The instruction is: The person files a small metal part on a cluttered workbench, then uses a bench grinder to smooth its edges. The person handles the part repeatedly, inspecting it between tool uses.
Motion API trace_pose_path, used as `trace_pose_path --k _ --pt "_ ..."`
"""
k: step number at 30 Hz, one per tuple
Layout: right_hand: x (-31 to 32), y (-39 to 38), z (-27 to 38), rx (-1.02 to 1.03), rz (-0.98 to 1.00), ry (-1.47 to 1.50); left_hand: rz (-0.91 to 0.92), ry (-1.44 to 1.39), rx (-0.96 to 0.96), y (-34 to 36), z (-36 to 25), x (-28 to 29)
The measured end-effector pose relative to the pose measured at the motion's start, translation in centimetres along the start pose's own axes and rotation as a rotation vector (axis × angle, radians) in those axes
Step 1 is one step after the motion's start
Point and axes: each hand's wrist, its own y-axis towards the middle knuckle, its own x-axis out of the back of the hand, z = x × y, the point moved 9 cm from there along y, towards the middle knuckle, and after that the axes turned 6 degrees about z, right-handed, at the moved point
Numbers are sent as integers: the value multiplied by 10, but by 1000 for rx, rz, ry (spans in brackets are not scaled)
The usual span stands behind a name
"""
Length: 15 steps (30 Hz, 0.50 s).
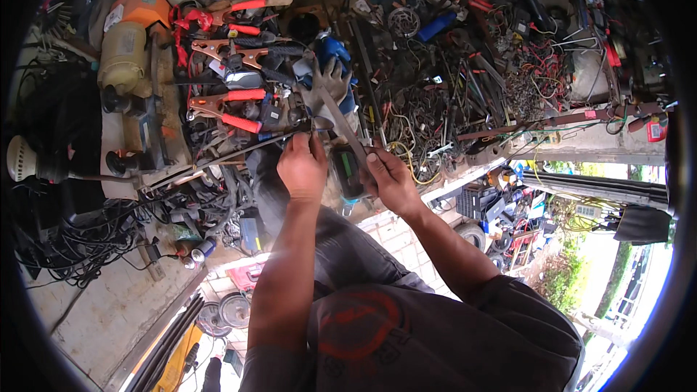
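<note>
My left hand (pixel 301 167) is closed near the middle of the bench, pinching a small, thin item too hard to make out at the end of a dark wire or rod. My right hand (pixel 388 178) grips a long flat metal bar (pixel 341 120), which slants up and left toward grey-and-blue work gloves (pixel 328 80). A dark green-and-black object (pixel 345 170) lies between my hands. Left of the gloves are red-and-copper clamps (pixel 225 109), and a long thin rod (pixel 232 156) runs diagonally toward my left hand.
The bench is cluttered with hand tools (pixel 479 72), a beige cylindrical motor (pixel 122 54), an orange box (pixel 138 6) and tangled black cables (pixel 80 247). Beyond its lower right edge stand crates (pixel 475 196) and a tyre (pixel 470 236). Weight plates (pixel 232 312) lie on the floor at lower left.
</note>
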Motion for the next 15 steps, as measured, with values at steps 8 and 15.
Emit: trace_pose_path --k 8,15 --pt "-4 -6 47 570 -78 -755 14 -24 -11 4 -3 3" --pt "-24 -1 47 569 11 -1034 34 -45 20 6 -3 6"
